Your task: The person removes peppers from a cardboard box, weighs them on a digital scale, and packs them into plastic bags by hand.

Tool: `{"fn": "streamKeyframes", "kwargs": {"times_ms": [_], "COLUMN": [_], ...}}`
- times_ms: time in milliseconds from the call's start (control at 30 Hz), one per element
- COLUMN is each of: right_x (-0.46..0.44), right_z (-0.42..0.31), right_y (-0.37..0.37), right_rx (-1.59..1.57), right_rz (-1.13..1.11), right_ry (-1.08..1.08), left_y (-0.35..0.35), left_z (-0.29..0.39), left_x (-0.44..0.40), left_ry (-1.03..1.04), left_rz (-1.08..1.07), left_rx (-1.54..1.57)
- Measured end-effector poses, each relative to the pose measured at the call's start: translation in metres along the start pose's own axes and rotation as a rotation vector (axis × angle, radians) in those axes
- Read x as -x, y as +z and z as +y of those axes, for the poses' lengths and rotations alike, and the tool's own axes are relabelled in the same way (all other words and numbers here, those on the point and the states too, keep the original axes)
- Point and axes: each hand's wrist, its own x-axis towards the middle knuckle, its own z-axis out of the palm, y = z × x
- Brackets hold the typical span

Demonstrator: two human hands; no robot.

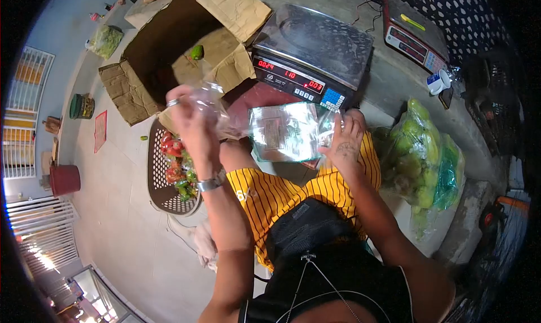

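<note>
My left hand [191,117], with a ring and a wristwatch, is closed on a crumpled clear plastic bag [209,100] in front of the cardboard box. Over my lap lies a flat, shiny stack of clear plastic bags [286,132]. My right hand [346,144], tattooed on its back, grips the right edge of that stack, its fingertips partly lost in the plastic's glare. Just beyond the stack stands a digital scale [313,44] with red lit figures and a bare metal pan.
An open cardboard box [127,92] holds a green pepper [196,52]. Below it, a slatted basket [159,202] contains red and green peppers [176,168]. Bagged green produce [416,148] sits at my right. Farther back are a second scale [414,38] and a mug [438,82].
</note>
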Motion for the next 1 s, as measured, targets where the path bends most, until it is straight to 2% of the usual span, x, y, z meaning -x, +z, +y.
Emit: {"fn": "streamKeyframes", "kwargs": {"times_ms": [33,100,133,200,267,333,433,467,533,567,667,700,800,833,900,933,967,1000], "right_x": [-0.006,-0.020,-0.020,-0.023,-0.031,-0.028,-0.016,-0.019,-0.041,-0.057,-0.088,-0.088,-0.090,-0.083,-0.061,-0.063,-0.052,-0.039], "right_z": [0.010,0.033,0.050,0.079,0.079,0.075,0.097,0.103,0.098,0.081,0.034,0.029,0.066,0.094,0.129,0.158,0.172,0.195], "right_y": [0.001,-0.008,0.000,0.022,-0.007,-0.029,0.022,0.028,0.020,0.002,0.003,0.009,0.001,0.004,-0.025,-0.030,-0.033,-0.026], "right_rx": [0.028,-0.141,-0.247,-0.454,-0.525,-0.650,-0.671,-0.688,-0.725,-0.492,-0.795,-0.679,-0.792,-0.962,-0.942,-0.957,-0.957,-0.884], "right_rz": [-0.074,0.022,0.031,0.057,0.017,-0.059,0.153,-0.001,-0.310,-0.381,-0.843,-0.689,-0.684,-0.617,-0.290,-0.504,-0.385,-0.332], "right_ry": [-0.033,-0.175,-0.074,0.125,0.254,0.396,0.255,0.114,-0.168,-0.328,-0.175,-0.162,0.059,0.124,0.224,0.451,0.475,0.359], "left_y": [0.000,0.002,0.012,0.046,0.069,0.079,0.075,0.070,0.065,0.063,0.060,0.059,0.042,0.039,0.028,0.029,0.033,0.044], "left_z": [-0.013,-0.051,-0.066,-0.085,-0.125,-0.156,-0.181,-0.184,-0.168,-0.161,-0.158,-0.156,-0.139,-0.131,-0.136,-0.143,-0.158,-0.160], "left_x": [0.003,0.015,0.027,0.057,0.086,0.105,0.110,0.109,0.110,0.109,0.113,0.112,0.109,0.107,0.102,0.098,0.096,0.094], "left_ry": [0.073,0.081,0.008,-0.245,-0.235,-0.198,-0.025,0.051,0.009,-0.006,-0.061,-0.083,-0.037,-0.094,-0.028,0.014,-0.093,-0.055], "left_rz": [-0.149,-0.424,-0.554,-0.683,-0.663,-0.647,-0.664,-0.674,-0.667,-0.657,-0.588,-0.565,-0.551,-0.577,-0.693,-0.751,-0.788,-0.816], "left_rx": [-0.217,-0.625,-0.815,-1.237,-1.379,-1.384,-1.246,-1.182,-0.960,-0.851,-0.861,-0.999,-1.200,-1.289,-1.187,-1.130,-1.235,-1.231]}}
